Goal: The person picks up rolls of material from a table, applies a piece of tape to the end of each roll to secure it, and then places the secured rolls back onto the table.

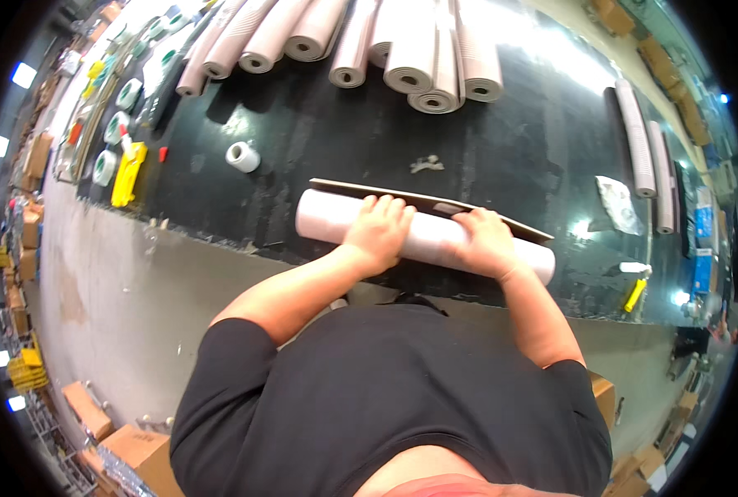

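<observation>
A pale pink rolled-up mat (319, 217) lies crosswise near the front edge of the black table (534, 149). Its loose edge (344, 189) sticks up along the far side as a thin greyish strip. My left hand (383, 232) grips the roll left of its middle, fingers bent over the top. Farther right, my right hand (486, 242) is curled over the same roll, its thumb toward the left hand. Whatever the fingertips touch on the far side is partly hidden.
Several rolled mats (408, 66) lie along the far side, others (635, 141) at the right. A tape roll (242, 156) stands left of centre. A yellow tape dispenser (129, 174) is farther left. Crumpled plastic (617, 205) and a yellow-handled tool (635, 295) lie at right.
</observation>
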Tool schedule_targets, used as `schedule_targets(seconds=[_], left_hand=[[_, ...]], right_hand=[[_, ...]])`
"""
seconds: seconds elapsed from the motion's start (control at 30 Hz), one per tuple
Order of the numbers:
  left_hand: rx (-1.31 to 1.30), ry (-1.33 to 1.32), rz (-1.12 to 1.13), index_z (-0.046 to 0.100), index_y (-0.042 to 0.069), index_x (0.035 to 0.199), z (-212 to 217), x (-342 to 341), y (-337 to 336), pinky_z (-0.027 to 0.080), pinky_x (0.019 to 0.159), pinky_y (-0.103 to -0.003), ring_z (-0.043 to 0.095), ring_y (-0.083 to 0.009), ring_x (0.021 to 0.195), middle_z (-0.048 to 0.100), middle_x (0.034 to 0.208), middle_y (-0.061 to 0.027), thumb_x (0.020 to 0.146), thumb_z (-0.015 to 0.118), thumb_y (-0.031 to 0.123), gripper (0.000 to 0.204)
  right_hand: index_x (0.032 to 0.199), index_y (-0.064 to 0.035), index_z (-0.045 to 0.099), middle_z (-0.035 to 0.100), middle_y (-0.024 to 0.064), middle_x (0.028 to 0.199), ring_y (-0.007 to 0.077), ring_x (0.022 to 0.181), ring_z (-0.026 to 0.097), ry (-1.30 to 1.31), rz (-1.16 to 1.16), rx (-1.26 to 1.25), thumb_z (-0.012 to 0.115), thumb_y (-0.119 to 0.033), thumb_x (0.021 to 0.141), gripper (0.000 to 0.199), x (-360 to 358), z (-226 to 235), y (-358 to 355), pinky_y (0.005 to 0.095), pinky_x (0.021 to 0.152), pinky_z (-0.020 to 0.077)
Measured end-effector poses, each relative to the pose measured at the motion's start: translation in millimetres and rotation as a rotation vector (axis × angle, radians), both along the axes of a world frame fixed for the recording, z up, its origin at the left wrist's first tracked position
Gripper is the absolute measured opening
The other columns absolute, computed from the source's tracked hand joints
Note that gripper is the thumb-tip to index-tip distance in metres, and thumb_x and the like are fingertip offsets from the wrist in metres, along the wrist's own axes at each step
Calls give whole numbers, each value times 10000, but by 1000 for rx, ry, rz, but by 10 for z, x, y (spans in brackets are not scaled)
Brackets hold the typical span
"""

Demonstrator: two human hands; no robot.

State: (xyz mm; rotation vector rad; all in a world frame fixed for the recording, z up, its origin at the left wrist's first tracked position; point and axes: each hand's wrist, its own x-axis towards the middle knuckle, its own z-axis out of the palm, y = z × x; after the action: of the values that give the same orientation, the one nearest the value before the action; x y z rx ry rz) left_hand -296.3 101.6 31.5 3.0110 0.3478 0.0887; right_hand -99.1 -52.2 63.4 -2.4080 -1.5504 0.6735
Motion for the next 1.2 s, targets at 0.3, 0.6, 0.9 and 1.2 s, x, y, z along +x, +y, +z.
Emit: schedule_targets(seconds=[0.3, 0.6, 0.9, 1.2], left_hand=[[-300, -500, 577, 749, 61, 1062, 348, -506, 1609, 544, 921, -417, 680, -333, 1034, 719, 1073, -162, 862, 699, 143, 221], [-1087, -98, 1317, 666, 26, 1148, -446, -1437, 3139, 604, 684, -356, 687, -243, 863, 668, 1021, -130, 903, 559, 36, 267], [-999, -173, -17, 723, 20, 1190, 13, 697, 986, 528, 957, -332, 683, -246, 1084, 715, 1161, -122, 834, 601, -83, 390], [-1086, -90, -165, 721, 24, 1210, -406, 1267, 451, 506, 998, -325, 660, -241, 1116, 700, 1177, -113, 880, 610, -60, 358]], right_hand=[[1256, -94, 688, 674, 145, 1303, 325, 1250, 602, -22, -324, -17, 488, -352, 996, 417, 37, -270, 253, 429, 1071, 456], [1453, -99, 526, 702, 173, 1239, 333, 1183, 646, -86, -233, -127, 388, -333, 1032, 501, -162, -167, 185, 474, 1029, 470], [1490, -95, 484, 715, 131, 1227, 319, 1159, 659, 29, -402, 132, 621, -416, 943, 649, -150, -237, -41, 434, 977, 518], [1105, -154, 768, 670, 86, 1317, 292, 1215, 620, 1, -305, 813, 840, -155, 749, 363, -111, -416, -125, 392, 1045, 497]])
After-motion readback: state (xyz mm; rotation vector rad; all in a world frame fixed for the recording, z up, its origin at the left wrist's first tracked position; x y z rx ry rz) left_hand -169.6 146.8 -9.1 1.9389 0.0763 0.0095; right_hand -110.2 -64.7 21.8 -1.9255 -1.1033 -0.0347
